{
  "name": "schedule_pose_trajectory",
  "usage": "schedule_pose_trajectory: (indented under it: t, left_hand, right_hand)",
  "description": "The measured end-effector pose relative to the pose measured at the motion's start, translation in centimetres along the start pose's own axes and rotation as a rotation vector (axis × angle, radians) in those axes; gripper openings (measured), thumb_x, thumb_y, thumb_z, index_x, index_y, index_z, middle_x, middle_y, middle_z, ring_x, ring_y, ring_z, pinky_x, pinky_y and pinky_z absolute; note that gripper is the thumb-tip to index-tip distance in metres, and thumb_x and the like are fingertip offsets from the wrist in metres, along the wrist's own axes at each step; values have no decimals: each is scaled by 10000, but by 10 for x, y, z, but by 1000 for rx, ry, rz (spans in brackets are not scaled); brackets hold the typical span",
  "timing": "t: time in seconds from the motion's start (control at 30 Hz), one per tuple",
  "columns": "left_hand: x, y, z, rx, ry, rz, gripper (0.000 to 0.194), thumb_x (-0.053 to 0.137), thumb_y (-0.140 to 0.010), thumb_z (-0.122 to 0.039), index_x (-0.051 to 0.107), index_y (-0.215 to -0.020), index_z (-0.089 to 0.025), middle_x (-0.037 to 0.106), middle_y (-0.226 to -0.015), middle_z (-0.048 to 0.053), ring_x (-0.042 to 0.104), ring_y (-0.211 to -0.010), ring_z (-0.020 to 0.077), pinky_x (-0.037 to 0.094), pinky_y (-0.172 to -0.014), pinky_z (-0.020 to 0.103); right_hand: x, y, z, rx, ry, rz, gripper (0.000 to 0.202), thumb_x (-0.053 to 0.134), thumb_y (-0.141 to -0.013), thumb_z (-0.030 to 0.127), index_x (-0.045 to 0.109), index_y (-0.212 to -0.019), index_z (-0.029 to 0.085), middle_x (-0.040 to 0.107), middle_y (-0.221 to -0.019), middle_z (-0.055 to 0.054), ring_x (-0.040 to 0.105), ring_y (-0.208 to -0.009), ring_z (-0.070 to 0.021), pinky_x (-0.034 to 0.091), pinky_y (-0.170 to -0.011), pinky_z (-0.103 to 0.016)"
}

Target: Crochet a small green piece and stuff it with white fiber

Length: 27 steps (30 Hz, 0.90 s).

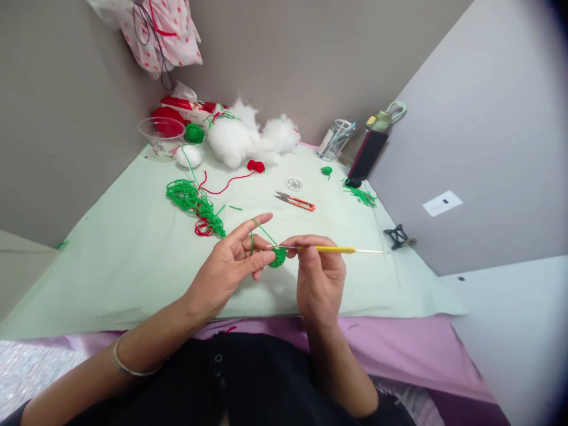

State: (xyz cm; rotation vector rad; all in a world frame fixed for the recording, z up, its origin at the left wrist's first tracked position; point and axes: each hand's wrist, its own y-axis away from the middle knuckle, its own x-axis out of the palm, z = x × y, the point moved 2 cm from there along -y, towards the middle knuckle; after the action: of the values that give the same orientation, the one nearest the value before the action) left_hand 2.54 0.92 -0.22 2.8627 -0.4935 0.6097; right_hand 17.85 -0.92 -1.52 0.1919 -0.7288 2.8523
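Observation:
Between thumb and fingers, my left hand pinches a small green crochet piece. Its index finger is stretched out, with green yarn looped over it and running down to the piece. My right hand grips a crochet hook by its yellow handle. The hook's metal tip points left and lies at the top edge of the green piece. Whether the tip is through a stitch, I cannot tell. A loose heap of green yarn, with some red strands, lies beyond my left hand.
Orange thread snips lie beyond my hands, near a small clear dish. White stuffing, a green yarn ball and a plastic tub stand at the back. A phone leans at the right, by green yarn scraps.

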Motion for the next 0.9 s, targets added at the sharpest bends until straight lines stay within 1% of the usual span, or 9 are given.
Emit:
schedule_pose_trajectory:
  t: [0.2,0.33,0.43,0.53,0.63,0.7,0.77,0.83,0.9]
  left_hand:
    - [-1,1,-2,48,-35,-38,647,815,-806,-254,597,-1413,-212,629,-874,-12,521,-723,101,424,-609,207]
    - [-4,2,-2,93,-114,-46,621,799,-831,-252,595,-1418,-249,599,-890,-20,514,-749,102,429,-644,209]
    - [-3,5,-3,163,-215,-92,599,782,-850,-237,592,-1417,-243,599,-888,-20,514,-760,105,454,-748,232]
    - [0,7,-3,210,-237,-159,630,818,-806,-202,600,-1397,-226,618,-885,-15,530,-789,117,458,-796,242]
    - [1,5,1,77,-24,-104,672,847,-774,-214,599,-1399,-212,593,-806,-28,500,-718,98,443,-717,215]
    - [0,2,5,-90,148,-14,613,838,-795,-252,632,-1368,-186,511,-704,-52,390,-603,64,365,-589,183]
    - [-1,-1,5,-181,238,28,530,828,-813,-268,681,-1314,-175,458,-673,-60,266,-551,44,251,-503,178]
    - [-3,-2,2,-146,236,13,486,823,-819,-253,707,-1287,-198,506,-721,-45,257,-555,40,224,-493,184]
    - [-3,-2,-1,-81,189,-3,468,827,-810,-238,724,-1266,-219,569,-779,-28,362,-597,50,303,-546,186]
  right_hand:
    - [0,-8,2,70,-76,23,155,581,-1005,342,639,-930,218,751,-801,-10,633,-649,-123,565,-688,-303]
    - [-1,-4,12,-22,66,55,148,509,-1037,263,642,-989,220,759,-864,-20,670,-674,-130,578,-696,-315]
    - [0,3,16,-231,349,90,200,483,-1031,189,672,-1075,237,755,-931,-35,705,-730,-152,594,-726,-348]
    - [4,10,10,-557,623,137,253,559,-985,150,689,-1159,279,758,-983,-49,718,-852,-191,605,-804,-396]
    - [6,14,4,-733,765,80,324,650,-927,119,718,-1170,322,748,-1031,-56,705,-910,-203,602,-783,-383]
    - [5,11,5,-642,689,51,309,632,-938,122,728,-1158,316,745,-1012,-56,697,-906,-202,593,-753,-372]
    - [3,6,9,-455,487,16,250,574,-975,143,730,-1112,281,745,-952,-52,688,-850,-192,577,-702,-357]
    - [1,1,12,-285,261,-6,213,532,-1004,176,727,-1043,255,734,-883,-39,663,-754,-169,554,-644,-331]
    - [1,-3,12,-182,135,6,187,541,-1011,220,725,-993,244,728,-865,-30,656,-724,-154,552,-635,-316]
